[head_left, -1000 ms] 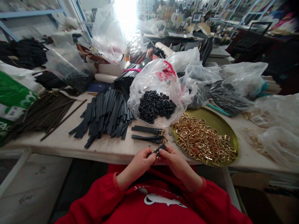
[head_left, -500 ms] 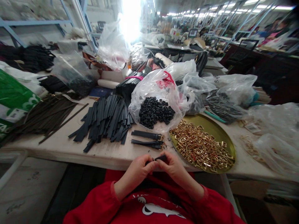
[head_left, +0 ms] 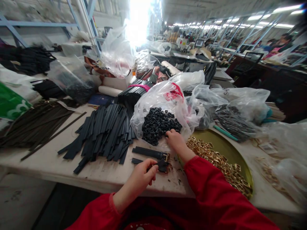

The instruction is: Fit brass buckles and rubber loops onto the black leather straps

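My left hand is closed in a pinch on a short black strap with a gold buckle, held just above the table's near edge. My right hand reaches forward into the open clear bag of small black loops; its fingers curl at the pile's right edge, and what they hold, if anything, is hidden. Two finished black straps with gold buckles lie on the table between my hands. A round gold tray with several gold buckles sits to the right, partly covered by my red sleeve.
A heap of flat black strap pieces lies left of the bag, with dark brown strips further left. Several clear plastic bags crowd the back and right of the table. A green bag sits at the left edge.
My right hand has left the strap and moved forward into the bag of black loops. My left hand now holds the strap alone, over the table edge. The view has tilted up.
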`<act>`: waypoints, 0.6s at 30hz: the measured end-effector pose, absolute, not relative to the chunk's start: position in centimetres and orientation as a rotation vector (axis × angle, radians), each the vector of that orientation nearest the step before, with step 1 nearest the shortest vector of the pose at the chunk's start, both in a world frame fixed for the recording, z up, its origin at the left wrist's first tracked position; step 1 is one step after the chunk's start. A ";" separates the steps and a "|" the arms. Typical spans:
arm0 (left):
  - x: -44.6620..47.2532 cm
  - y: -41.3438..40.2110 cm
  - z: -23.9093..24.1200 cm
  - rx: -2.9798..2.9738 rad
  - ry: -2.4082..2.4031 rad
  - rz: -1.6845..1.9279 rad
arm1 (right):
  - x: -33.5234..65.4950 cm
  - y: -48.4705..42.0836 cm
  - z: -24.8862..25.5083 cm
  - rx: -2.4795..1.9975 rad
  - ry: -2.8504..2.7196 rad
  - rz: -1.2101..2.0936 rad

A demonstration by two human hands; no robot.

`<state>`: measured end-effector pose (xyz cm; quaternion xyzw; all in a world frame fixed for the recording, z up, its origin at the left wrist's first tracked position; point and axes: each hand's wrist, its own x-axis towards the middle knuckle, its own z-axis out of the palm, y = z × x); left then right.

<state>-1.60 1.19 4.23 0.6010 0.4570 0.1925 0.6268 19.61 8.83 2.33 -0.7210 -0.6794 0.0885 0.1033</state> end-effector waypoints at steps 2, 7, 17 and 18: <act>-1.7 1.6 3.9 1.344 1.057 0.454 | 19.3 9.5 1.5 -2.127 -2.011 0.299; -1.7 1.8 3.8 1.296 1.124 0.527 | 19.1 8.5 0.9 -2.069 -1.929 0.425; -2.0 1.3 5.2 1.278 1.134 0.722 | 16.9 3.6 4.0 -1.606 -1.393 1.091; -2.0 1.3 5.2 1.296 1.135 0.746 | 16.1 2.7 4.3 -1.499 -1.239 1.262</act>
